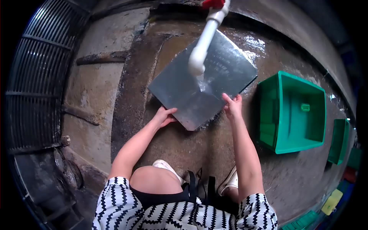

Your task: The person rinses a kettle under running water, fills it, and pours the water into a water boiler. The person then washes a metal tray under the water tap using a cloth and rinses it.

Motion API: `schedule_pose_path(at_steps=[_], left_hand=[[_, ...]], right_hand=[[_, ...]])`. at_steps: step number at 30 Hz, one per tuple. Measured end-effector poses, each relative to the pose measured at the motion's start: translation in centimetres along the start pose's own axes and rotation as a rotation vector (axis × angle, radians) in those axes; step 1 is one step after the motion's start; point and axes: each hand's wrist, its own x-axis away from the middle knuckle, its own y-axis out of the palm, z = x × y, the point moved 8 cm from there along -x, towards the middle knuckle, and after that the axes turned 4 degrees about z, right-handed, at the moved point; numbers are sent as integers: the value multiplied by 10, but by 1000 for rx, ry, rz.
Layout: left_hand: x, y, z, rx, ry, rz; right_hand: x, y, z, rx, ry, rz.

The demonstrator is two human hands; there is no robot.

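A flat grey metal sheet (230,65) is held under a white pipe tap (203,48), and water runs from the spout onto its wet, shiny surface. My left hand (165,116) grips the sheet's lower left edge, thumb on top and fingers partly hidden beneath. On the lower right edge, my right hand (232,105) pinches the same sheet, with its thumb and fingers near the rim. The pipe covers part of the sheet's upper middle.
To the right, a large green bin (278,115) rests on the wet floor (214,153); a smaller green bin (338,142) lies beyond. A dark metal grille (42,73) spans the left. A yellow container (332,202) is at lower right. A red valve handle (213,4) tops the pipe.
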Motion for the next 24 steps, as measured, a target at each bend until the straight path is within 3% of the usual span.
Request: schedule_pose_path(at_steps=[5,7,8,9,11,12,13,17,21,24], left_hand=[[-24,12,-20,67,-41,-88],[-21,29,-7,148,72,-58],[-18,30,-6,104,45,16],[-9,35,2,105,44,13],[18,46,17,-211,29,47],[33,48,26,-201,88,173],[40,48,31,-239,123,85],[96,12,62,-280,277,273],[175,-22,115,-396,464,378],[252,-37,152,-515,656,521]], right_hand=[[12,-14,-38,95,-136,151],[0,-31,-37,7,-136,144],[4,-42,-37,110,-25,124],[20,-32,-46,-69,-60,163],[22,-59,-33,139,51,184],[30,-57,-30,177,75,186],[36,-55,-24,178,101,182],[46,-20,24,48,235,27],[57,57,76,-155,619,-339],[75,131,79,-237,728,-481]])
